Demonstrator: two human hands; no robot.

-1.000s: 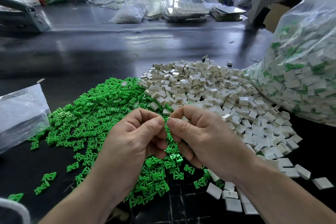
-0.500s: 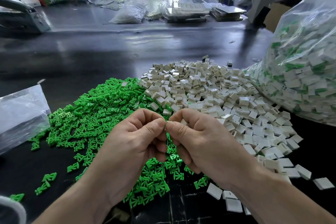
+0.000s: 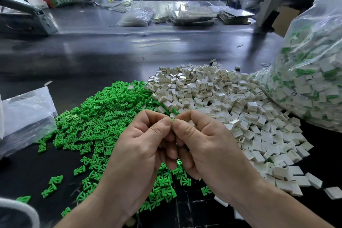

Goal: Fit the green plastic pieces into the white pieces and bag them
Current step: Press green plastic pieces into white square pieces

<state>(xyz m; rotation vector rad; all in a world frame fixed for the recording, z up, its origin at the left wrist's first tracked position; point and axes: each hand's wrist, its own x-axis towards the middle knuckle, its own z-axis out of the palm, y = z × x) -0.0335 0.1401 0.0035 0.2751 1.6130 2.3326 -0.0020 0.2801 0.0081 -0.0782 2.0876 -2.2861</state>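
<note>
Step in hand: fitting. The left hand (image 3: 140, 146) and right hand (image 3: 205, 144) are held together above the near side of the green pile (image 3: 103, 116), with thumb tips and forefingers meeting. A sliver of a green piece (image 3: 172, 120) is seen pinched where the two thumbs meet, and both hands are clamped on it. Whether a white piece is held behind the right fingers cannot be told, as that part is hidden. The other fingers are curled under, clear of the heap.

Stock: the white pile (image 3: 222, 98) lies just beyond and right of the hands and touches the green pile along one seam. Both heaps are large, so the task is judged far from done.

Bagging: a big clear bag (image 3: 314, 79) bulges in from the right, its foot touching the white pile. White and green are seen mixed through the film. Its mouth is not in view.

Next move, as judged: the green piece is to be seated square in a white one by a straight squeeze, then carried right to the big clear bag. A small part that slipped would be lost among its like below.

Room: the dark tabletop (image 3: 111, 52) is open beyond the piles, well apart from the far clutter. A flat plastic bag (image 3: 24, 114) lies just beside the green pile at left. The right side is crowded by the big clear bag. Stray white pieces are scattered at near right. The tabletop's near edge is not seen.
</note>
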